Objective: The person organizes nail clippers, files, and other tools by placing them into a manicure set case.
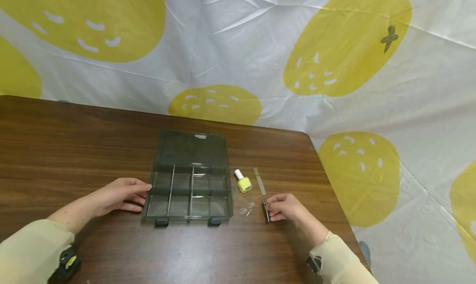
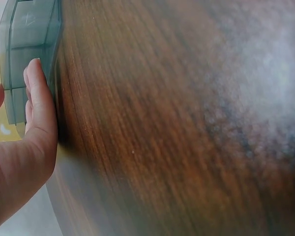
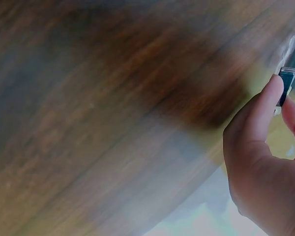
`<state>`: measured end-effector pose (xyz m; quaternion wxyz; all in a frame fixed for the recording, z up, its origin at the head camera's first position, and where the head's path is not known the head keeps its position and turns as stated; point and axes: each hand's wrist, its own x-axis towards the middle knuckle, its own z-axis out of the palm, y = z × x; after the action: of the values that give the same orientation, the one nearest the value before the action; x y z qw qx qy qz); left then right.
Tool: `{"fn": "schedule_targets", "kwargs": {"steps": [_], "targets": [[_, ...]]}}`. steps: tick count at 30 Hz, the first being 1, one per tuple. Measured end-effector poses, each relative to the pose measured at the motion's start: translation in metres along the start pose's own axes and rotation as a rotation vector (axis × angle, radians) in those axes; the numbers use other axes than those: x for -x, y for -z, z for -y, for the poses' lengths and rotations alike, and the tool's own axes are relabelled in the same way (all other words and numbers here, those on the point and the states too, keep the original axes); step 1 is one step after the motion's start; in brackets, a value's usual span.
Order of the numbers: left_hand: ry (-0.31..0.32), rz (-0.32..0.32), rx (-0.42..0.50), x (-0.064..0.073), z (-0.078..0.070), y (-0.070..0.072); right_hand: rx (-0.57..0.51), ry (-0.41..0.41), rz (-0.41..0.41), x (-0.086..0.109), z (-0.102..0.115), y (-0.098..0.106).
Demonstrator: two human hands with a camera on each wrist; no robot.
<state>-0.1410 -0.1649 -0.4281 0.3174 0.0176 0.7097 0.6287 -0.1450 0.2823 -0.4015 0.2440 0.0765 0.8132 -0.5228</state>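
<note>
An open smoky-grey divided storage box [image 1: 182,189] sits on the table, its lid [image 1: 191,150] folded back to the far side. My left hand [image 1: 124,194] rests at the box's left wall with fingers extended; in the left wrist view the fingers [image 2: 41,101] lie along its side. My right hand [image 1: 284,207] pinches a small dark, metal-edged nail clipper [image 1: 266,211] between thumb and fingers. The right wrist view shows the clipper's dark end [image 3: 286,86] at the fingertips. Between box and right hand lie clear oval pieces [image 1: 246,209], too small to identify.
A yellow nail polish bottle [image 1: 244,183] with a white cap lies right of the box. Beside it is a slim clear nail file [image 1: 260,181]. The brown wooden table [image 1: 178,255] ends at a hanging white cloth [image 1: 238,48] with yellow prints, behind and on the right.
</note>
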Motion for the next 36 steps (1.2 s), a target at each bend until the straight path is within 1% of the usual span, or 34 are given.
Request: {"fn": "schedule_targets", "kwargs": {"steps": [7,11,23,28,36], "targets": [[-0.004,0.005,-0.020,0.001,0.000,0.001,-0.100,-0.006,0.071,0.003,0.007,0.002],[-0.009,0.009,-0.029,0.001,-0.001,0.001,-0.135,-0.003,0.111,0.005,0.011,0.002],[-0.012,0.013,-0.026,0.001,-0.003,0.002,-0.185,0.004,0.205,0.006,0.032,-0.005],[-0.015,0.016,-0.026,0.002,-0.003,0.002,-0.205,0.012,0.236,0.006,0.042,-0.012],[-0.005,0.007,-0.018,0.001,-0.003,0.001,-0.201,0.010,0.268,0.001,0.054,-0.027]]}}
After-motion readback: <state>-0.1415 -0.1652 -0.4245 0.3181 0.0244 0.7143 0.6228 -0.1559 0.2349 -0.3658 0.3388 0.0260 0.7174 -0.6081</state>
